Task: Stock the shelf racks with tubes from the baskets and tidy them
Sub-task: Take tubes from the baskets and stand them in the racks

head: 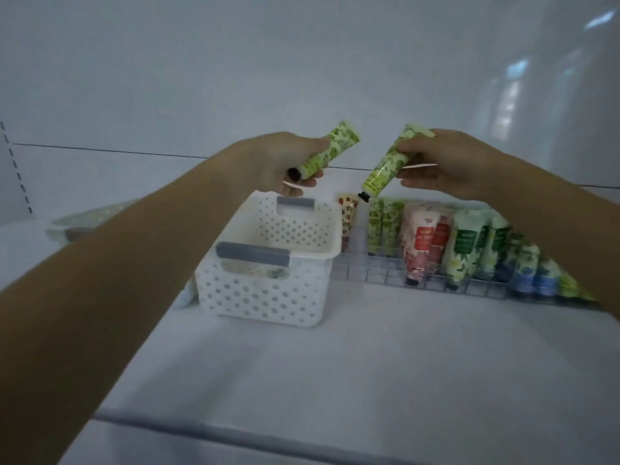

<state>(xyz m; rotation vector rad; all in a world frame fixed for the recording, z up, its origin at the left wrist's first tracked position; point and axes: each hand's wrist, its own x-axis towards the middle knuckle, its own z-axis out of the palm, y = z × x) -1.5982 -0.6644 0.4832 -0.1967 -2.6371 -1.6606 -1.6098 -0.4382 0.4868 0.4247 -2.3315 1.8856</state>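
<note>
Left tube is held in left hand over basket; right tube is pinched cap-down by right hand, seemingly for rack.

2 green leaf-print tubes are held above the shelf. The left hand grips one tube, black cap lowest; the right hand pinches the other tube, cap tilted down-left over the wire rack. The white perforated basket stands just left of the rack, where racked tubes lean in rows, caps down.
</note>
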